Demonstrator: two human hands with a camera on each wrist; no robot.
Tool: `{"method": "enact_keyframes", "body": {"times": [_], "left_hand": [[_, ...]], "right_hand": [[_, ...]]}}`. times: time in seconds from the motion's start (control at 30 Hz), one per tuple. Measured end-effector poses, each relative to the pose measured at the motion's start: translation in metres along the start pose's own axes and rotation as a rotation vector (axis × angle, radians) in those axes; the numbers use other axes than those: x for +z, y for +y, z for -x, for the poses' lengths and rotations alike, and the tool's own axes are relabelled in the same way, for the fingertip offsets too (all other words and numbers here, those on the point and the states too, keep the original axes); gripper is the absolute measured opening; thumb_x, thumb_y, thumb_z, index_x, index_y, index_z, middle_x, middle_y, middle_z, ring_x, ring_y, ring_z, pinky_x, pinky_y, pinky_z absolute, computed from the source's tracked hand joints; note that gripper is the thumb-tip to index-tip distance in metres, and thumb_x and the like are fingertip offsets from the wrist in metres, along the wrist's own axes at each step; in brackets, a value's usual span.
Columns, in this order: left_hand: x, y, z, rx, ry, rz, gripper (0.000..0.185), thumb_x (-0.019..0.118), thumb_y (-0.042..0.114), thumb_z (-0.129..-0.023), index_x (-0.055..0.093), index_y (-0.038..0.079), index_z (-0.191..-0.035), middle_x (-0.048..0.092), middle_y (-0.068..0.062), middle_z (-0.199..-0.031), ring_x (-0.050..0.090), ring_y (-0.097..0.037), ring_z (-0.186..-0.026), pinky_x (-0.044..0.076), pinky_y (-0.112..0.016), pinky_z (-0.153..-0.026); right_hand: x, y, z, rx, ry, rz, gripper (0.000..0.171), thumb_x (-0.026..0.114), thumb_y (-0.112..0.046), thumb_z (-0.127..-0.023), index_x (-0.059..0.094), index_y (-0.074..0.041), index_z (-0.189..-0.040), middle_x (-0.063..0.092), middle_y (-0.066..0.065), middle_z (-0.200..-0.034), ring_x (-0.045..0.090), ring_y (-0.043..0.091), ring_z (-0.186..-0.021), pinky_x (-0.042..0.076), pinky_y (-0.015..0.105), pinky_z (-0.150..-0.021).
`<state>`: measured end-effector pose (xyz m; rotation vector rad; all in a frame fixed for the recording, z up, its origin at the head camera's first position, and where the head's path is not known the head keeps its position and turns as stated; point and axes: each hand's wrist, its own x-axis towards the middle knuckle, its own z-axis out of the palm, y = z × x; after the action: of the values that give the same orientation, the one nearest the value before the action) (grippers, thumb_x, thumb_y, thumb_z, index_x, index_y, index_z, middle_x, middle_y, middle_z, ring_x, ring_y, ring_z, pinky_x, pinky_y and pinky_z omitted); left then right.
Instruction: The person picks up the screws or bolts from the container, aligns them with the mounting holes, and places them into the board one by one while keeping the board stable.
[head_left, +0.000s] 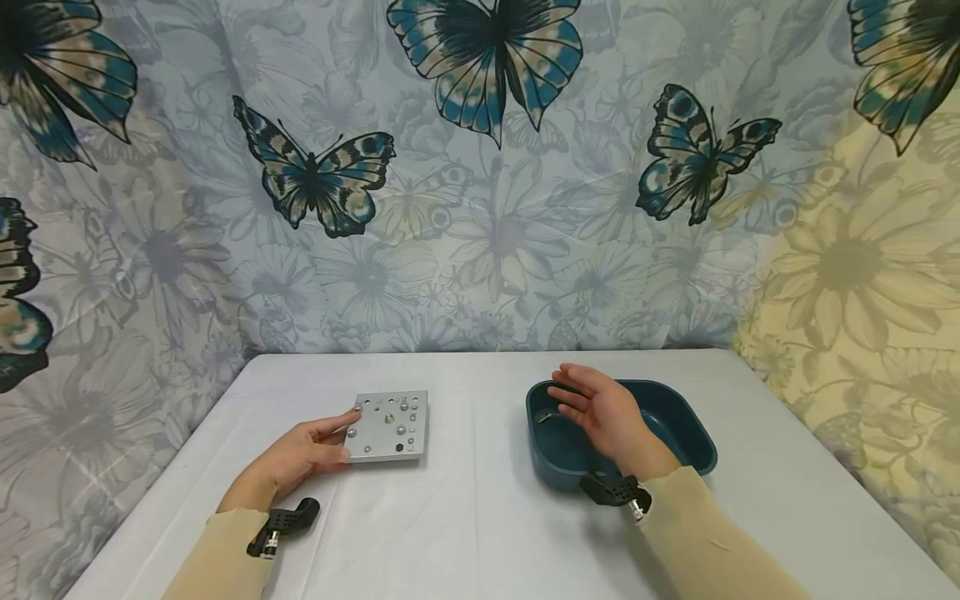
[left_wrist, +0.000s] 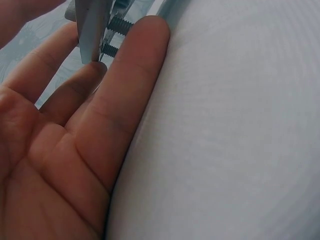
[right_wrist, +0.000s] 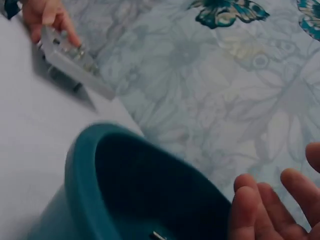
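Note:
A grey metal plate with several bolts and holes in its face is on the left half of the table. My left hand grips its left edge, thumb at the near corner and fingers toward the far one. Threaded bolt ends stick out from its underside in the left wrist view. My right hand is over a dark teal plastic bin, fingers loosely extended, with nothing visible in them. Inside the bin lies a small metal piece, its kind too small to tell.
A white cloth covers the table. Behind it and at both sides hangs a curtain printed with flowers and butterflies. Each wrist wears a black strap mount over a beige sleeve.

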<state>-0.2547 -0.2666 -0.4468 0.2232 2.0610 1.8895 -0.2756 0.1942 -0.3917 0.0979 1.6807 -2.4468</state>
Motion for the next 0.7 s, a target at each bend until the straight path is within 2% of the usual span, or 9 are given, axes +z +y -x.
{"method": "enact_keyframes", "body": {"times": [0.13,0.33,0.43,0.57,0.7], "left_hand": [[0.0,-0.001,0.0,-0.006,0.007,-0.007,0.082,0.077,0.002,-0.084,0.033,-0.002,-0.153,0.025,-0.025,-0.157,0.058,-0.019,-0.118,0.053,-0.034,-0.088],[0.001,-0.003,-0.001,-0.019,0.024,-0.01,0.083,0.078,0.003,-0.083,0.034,-0.002,-0.153,0.027,-0.024,-0.157,0.059,-0.018,-0.116,0.053,-0.033,-0.087],[0.003,-0.003,0.0,-0.018,0.023,-0.016,0.084,0.078,0.004,-0.082,0.034,-0.002,-0.153,0.028,-0.026,-0.156,0.059,-0.019,-0.117,0.053,-0.033,-0.087],[0.003,-0.002,0.001,-0.027,0.034,-0.018,0.085,0.079,0.004,-0.081,0.034,-0.001,-0.153,0.029,-0.026,-0.155,0.059,-0.02,-0.117,0.053,-0.034,-0.087],[0.002,-0.001,0.0,-0.032,0.042,-0.022,0.085,0.08,0.004,-0.081,0.036,0.0,-0.153,0.029,-0.025,-0.156,0.058,-0.021,-0.118,0.053,-0.034,-0.088]], "right_hand": [[-0.008,0.002,0.001,-0.015,-0.001,0.19,0.051,0.06,-0.021,-0.101,0.046,0.001,-0.145,0.049,0.019,-0.144,0.059,0.029,-0.119,0.052,0.036,-0.09],[-0.008,0.011,-0.002,0.016,-0.017,0.509,0.051,0.068,-0.013,-0.095,0.053,0.0,-0.142,0.053,0.022,-0.139,0.059,0.036,-0.117,0.053,0.042,-0.088],[-0.006,0.015,-0.003,0.033,-0.045,0.683,0.054,0.071,-0.008,-0.09,0.055,-0.001,-0.141,0.052,0.022,-0.14,0.062,0.033,-0.11,0.053,0.044,-0.086],[-0.004,0.021,-0.005,0.029,-0.09,0.879,0.059,0.075,-0.004,-0.084,0.057,-0.004,-0.14,0.053,0.021,-0.138,0.063,0.025,-0.099,0.055,0.041,-0.079],[-0.002,0.023,-0.009,0.001,-0.154,1.048,0.061,0.077,-0.006,-0.082,0.058,-0.007,-0.14,0.054,0.019,-0.137,0.06,0.025,-0.098,0.053,0.04,-0.079]]}}
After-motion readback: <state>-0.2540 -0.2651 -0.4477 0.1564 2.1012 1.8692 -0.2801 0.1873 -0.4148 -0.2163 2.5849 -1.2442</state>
